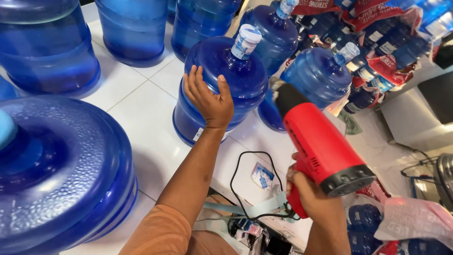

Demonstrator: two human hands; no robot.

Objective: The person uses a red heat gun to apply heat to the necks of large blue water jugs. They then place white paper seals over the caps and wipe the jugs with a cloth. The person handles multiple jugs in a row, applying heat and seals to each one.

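My left hand (207,97) rests flat against the shoulder of a large blue water jug (245,78) that stands on the white tiled counter (141,118). The jug carries a white and blue shrink-wrapped cap (245,41). My right hand (306,191) grips the handle of a red heat gun (318,144). Its dark nozzle (283,94) points up toward the jug's right side, close to the jug. A black cord (240,189) runs from the gun down over the counter edge.
Several more blue jugs stand around: one big one near left (56,174), others at the back (134,28) and two capped ones to the right (316,75). Packs of small bottles in red wrap (377,42) pile up at right. A small label (262,175) lies near the counter edge.
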